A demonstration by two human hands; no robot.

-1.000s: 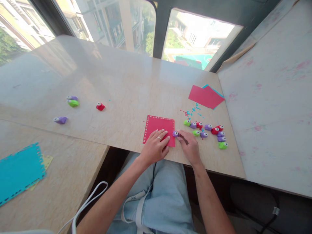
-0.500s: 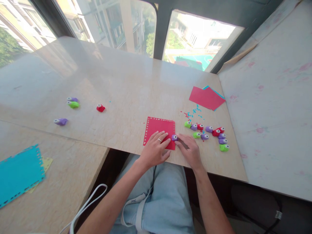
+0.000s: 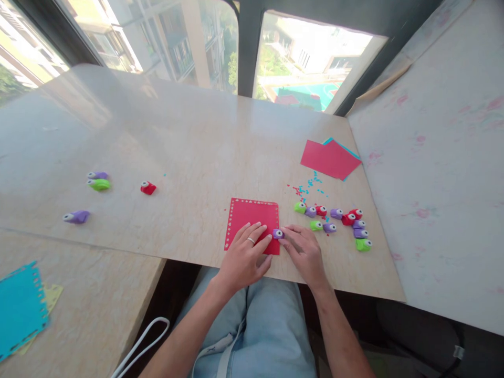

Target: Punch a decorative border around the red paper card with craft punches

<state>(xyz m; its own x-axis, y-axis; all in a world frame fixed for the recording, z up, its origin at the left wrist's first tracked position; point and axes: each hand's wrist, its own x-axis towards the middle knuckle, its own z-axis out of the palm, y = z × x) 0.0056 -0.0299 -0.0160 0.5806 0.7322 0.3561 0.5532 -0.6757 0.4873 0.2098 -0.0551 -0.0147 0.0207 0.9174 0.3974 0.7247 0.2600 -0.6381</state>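
A square sheet of red paper (image 3: 255, 214) lies near the table's front edge, with small holes punched along its left and top edges and part of its right edge. My left hand (image 3: 244, 257) rests on the sheet's lower part, fingers stretched out and holding nothing. A small purple craft punch (image 3: 278, 234) sits at the sheet's right edge. From the right, my right hand (image 3: 306, 254) grips it between thumb and fingers. Any paper inside the punch's slot is hidden.
Several purple, green and red punches (image 3: 348, 219) stand to the right, beside scattered blue and red paper bits (image 3: 311, 184). Red and blue sheets (image 3: 329, 159) lie behind. More punches (image 3: 76, 217) are at left, and a blue punched sheet (image 3: 19, 307) lies lower left.
The camera view has shifted slightly, so the scene sits differently in the frame. My hands and the purple punch keep about the same place on the red sheet.
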